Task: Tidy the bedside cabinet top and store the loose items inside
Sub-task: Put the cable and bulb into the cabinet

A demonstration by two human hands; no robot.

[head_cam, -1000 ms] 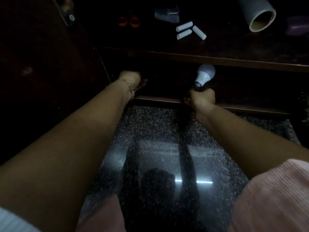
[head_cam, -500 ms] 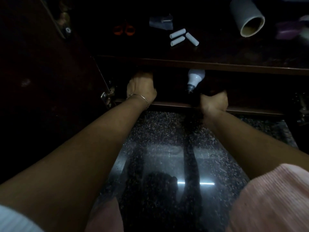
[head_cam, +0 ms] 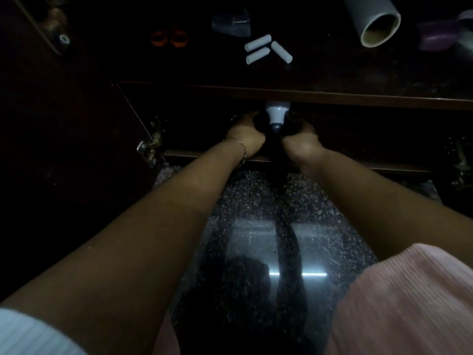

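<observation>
My left hand [head_cam: 244,135] has come across from the left side and now sits just beside my right hand [head_cam: 299,139]. The bulb [head_cam: 277,114] has gone deeper into the open cabinet compartment, its dome hidden under the front edge of the tabletop [head_cam: 332,78]. Its smooth white neck and metal base point toward me, between both hands. Fingers curl toward it, but in this dark I cannot tell whether either grips it. Three short white cylinders [head_cam: 266,49] lie near the front edge, and a hollow grey tube [head_cam: 376,21] lies at the back right.
</observation>
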